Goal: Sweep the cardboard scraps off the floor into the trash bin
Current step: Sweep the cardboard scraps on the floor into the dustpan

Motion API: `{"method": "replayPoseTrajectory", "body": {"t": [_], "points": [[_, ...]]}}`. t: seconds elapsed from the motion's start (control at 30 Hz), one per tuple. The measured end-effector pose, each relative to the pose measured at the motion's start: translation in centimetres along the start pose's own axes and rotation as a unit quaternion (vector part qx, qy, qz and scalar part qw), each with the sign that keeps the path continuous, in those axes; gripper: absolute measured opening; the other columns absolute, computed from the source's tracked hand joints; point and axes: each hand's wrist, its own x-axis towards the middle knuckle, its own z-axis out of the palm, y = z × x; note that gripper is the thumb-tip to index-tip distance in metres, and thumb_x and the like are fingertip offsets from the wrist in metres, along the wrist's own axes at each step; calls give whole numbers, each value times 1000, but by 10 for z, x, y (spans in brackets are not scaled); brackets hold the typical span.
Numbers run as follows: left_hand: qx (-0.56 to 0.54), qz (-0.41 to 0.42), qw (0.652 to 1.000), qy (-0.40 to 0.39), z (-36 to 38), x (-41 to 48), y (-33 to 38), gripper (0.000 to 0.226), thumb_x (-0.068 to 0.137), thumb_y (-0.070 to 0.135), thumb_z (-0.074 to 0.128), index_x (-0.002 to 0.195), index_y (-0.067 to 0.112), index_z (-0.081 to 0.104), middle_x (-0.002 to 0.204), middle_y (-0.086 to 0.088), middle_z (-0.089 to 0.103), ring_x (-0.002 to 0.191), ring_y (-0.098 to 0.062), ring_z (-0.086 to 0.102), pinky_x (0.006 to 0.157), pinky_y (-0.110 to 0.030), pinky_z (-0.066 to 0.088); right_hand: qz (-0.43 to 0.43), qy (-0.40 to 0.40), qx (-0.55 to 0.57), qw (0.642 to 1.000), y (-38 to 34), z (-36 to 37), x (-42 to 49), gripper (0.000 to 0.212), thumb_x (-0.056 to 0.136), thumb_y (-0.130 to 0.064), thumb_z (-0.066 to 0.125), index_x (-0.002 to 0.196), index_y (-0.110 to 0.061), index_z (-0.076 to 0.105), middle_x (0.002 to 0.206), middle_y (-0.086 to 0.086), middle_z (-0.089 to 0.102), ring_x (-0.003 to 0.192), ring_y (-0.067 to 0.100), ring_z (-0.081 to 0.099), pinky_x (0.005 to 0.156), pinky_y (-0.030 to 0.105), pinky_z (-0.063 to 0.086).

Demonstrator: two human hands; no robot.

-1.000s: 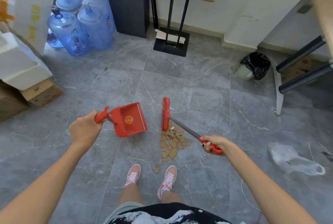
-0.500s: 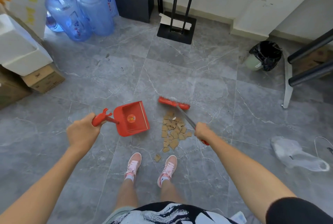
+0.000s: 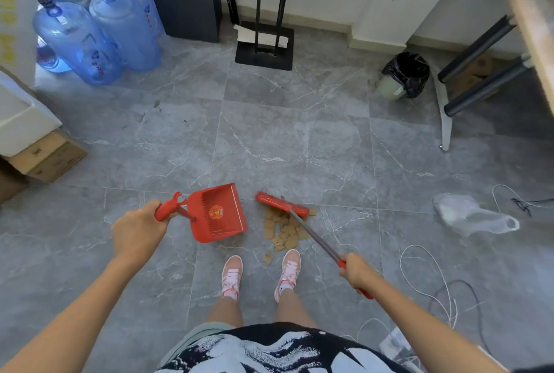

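A pile of brown cardboard scraps (image 3: 283, 230) lies on the grey tiles in front of my feet, with one loose scrap (image 3: 267, 258) between my shoes. My left hand (image 3: 138, 230) grips the handle of a red dustpan (image 3: 217, 212), which sits just left of the pile. My right hand (image 3: 356, 272) grips the red end of a broom handle; the red broom head (image 3: 281, 204) rests on the floor at the far edge of the pile. The trash bin (image 3: 403, 76), lined with a black bag, stands at the far right near the wall.
Blue water jugs (image 3: 90, 31) and stacked boxes (image 3: 45, 156) crowd the left. A black stand base (image 3: 263, 50) sits at the back. Table legs (image 3: 443, 121) stand beside the bin. A plastic bag (image 3: 470, 218) and loose cords (image 3: 434, 276) lie at right.
The broom head turned from pointing away from me to lying crosswise behind the scraps. My right hand drew back toward me along the handle. The view tilted downward.
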Motion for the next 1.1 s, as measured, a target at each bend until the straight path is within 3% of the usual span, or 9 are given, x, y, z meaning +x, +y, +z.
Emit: {"method": "replayPoseTrajectory", "body": {"t": [0.07,0.13,0.23,0.33,0.5,0.73,1.0,1.1], "points": [[-4,15,1000,-6,-2,0,-9,42,82,49,68,65,12,58,52,-14,60,47,-35,53,48,-29,30,-4,10,6,1000,2,16,-20,5,89,-12,51,85,-13,49,65,1,45,59,21,47,49,25,40],[-8,31,999,-3,-5,1,-17,40,82,49,69,68,12,60,52,-14,60,49,-38,57,48,-29,30,-4,27,20,999,8,32,-39,10,88,-12,52,97,-14,56,72,3,52,65,24,55,58,28,42],[-12,33,999,4,-9,-3,-26,37,82,45,71,71,10,64,55,-17,62,53,-41,59,49,-29,29,6,25,68,997,17,45,-64,15,88,-6,49,93,-14,59,57,-3,45,41,9,42,40,20,38],[-8,40,999,3,-9,-10,-33,41,83,49,67,70,11,61,58,-16,63,56,-41,61,49,-30,31,28,16,113,993,25,55,-80,24,89,-3,47,110,-2,59,56,1,41,37,10,38,27,15,31],[-4,45,999,15,-8,-32,-29,40,84,49,67,72,11,62,60,-19,64,58,-42,62,50,-31,34,32,-39,141,989,32,63,-103,10,91,-5,44,95,-8,53,51,5,44,31,9,41,31,20,35],[-7,30,998,49,-13,-88,-23,43,82,46,70,68,7,60,57,-19,62,55,-42,60,50,-31,31,20,-91,124,988,65,79,-125,18,87,-4,40,81,-14,54,49,7,44,36,16,41,34,22,38],[5,29,998,57,-18,-141,-10,39,82,43,71,67,9,59,53,-18,58,49,-39,57,49,-30,30,45,-146,74,985,72,85,-131,19,87,-7,41,96,-15,56,48,5,43,30,12,38,35,15,34],[6,27,998,52,-19,-147,-9,40,82,40,73,65,7,59,53,-18,59,47,-35,52,50,-30,29,64,-172,68,981,64,89,-124,15,89,-6,40,96,-13,52,33,1,42,21,11,37,37,8,33]]}}
